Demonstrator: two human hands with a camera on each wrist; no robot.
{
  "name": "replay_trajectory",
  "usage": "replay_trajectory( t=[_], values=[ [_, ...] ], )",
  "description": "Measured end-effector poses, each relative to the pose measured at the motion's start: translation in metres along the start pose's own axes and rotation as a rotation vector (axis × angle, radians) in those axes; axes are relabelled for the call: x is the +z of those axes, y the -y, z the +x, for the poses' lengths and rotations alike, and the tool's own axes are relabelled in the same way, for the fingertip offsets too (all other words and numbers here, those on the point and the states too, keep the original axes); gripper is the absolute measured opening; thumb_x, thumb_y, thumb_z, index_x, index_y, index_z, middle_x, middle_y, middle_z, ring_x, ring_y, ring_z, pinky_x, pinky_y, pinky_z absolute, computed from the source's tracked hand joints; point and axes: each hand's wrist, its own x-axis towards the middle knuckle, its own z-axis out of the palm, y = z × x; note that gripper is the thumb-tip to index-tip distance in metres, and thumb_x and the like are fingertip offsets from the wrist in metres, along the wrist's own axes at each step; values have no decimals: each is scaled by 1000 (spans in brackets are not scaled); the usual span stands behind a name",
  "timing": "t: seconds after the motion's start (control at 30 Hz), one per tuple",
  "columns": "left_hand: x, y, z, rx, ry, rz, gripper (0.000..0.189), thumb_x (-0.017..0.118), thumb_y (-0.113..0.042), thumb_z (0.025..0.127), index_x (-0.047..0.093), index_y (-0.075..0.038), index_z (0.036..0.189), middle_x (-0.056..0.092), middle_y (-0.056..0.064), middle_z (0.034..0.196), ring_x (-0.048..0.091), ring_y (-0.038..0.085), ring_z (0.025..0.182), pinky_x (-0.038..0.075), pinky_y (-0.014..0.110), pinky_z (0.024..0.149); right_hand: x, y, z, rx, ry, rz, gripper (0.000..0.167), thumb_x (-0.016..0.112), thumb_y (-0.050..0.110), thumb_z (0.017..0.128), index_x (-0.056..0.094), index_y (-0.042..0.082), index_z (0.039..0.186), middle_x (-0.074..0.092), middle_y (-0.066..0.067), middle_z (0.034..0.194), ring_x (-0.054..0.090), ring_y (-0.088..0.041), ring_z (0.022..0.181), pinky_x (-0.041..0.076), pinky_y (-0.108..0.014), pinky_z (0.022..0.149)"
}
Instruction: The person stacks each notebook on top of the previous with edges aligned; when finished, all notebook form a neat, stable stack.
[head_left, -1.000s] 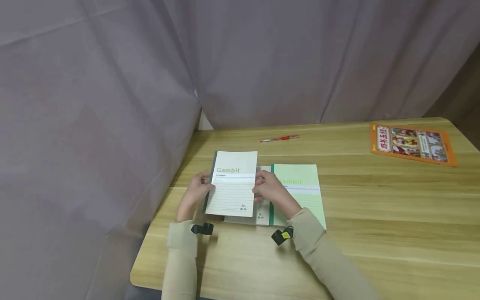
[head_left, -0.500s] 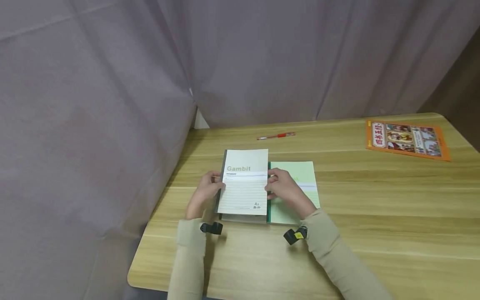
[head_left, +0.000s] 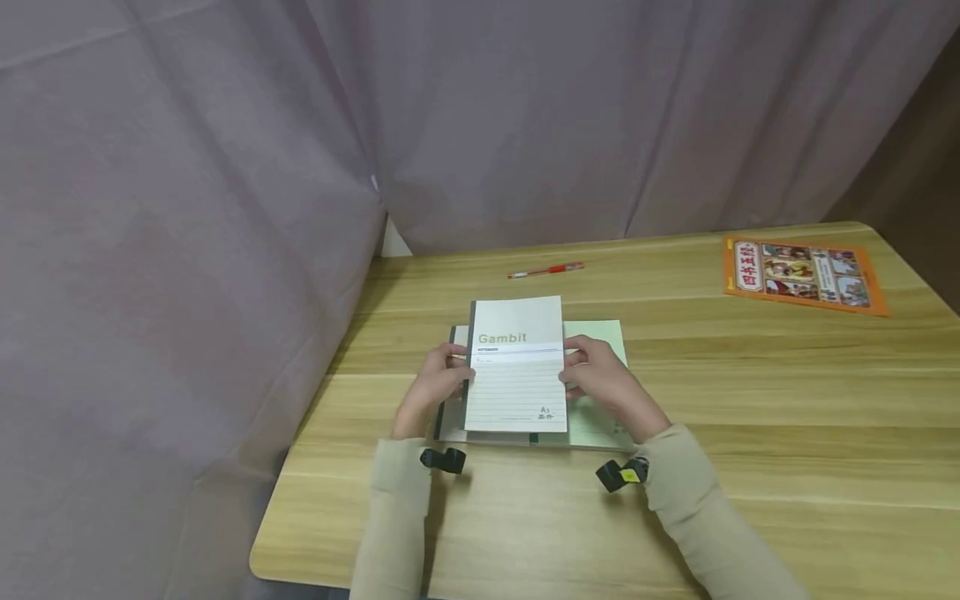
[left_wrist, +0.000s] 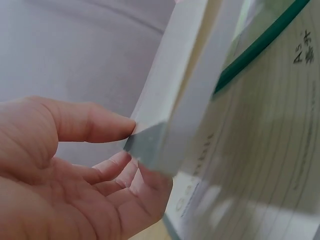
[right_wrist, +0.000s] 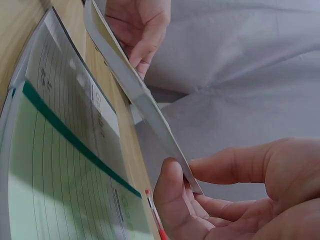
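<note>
Left hand (head_left: pixel 433 387) and right hand (head_left: pixel 609 385), above the pale wood-grain tabletop (head_left: pixel 750 417), pinch opposite side edges of a white, rectangular paper notebook with dark spine (head_left: pixel 517 392). Over the past second, I see it has shifted rightward across the flat grey-white notebook (head_left: pixel 453 421) onto the pale-green, green-spined notebook's (head_left: pixel 592 427) side; raised, it overhangs both, and I judge its placing unfinished.
</note>
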Motion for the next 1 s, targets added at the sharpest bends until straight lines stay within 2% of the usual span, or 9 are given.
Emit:
replay_trajectory(
  t=[0.23,0.67,0.9,1.0],
  values=[
    [19,-6,3,-45,52,-134,44,61,6,86,51,9,129,60,14,95,59,18,71,54,27,60,-20,-4,-7,0,-15,-53,58,54,-8,90,37,-16,144,55,-25,110,61,-23,84,59,-38,73],
    [52,-11,5,-10,119,-92,36,62,4,88,54,10,123,64,16,96,63,20,73,59,33,66,-54,-22,-23,17,-18,-67,60,57,-7,90,35,-17,145,50,-23,111,57,-24,86,59,-34,70],
    [70,-12,10,-67,102,-79,33,66,4,90,57,6,122,62,13,96,63,20,76,59,31,67,-67,-35,-25,39,-31,-53,60,57,-9,89,35,-18,144,50,-20,107,56,-21,82,57,-33,66],
    [76,-10,11,-67,97,-70,32,66,5,90,57,6,120,60,12,96,62,19,76,59,30,66,-69,-38,-25,54,-42,-64,57,57,-9,89,38,-18,142,55,-19,105,59,-20,81,58,-33,67]
  ],
)
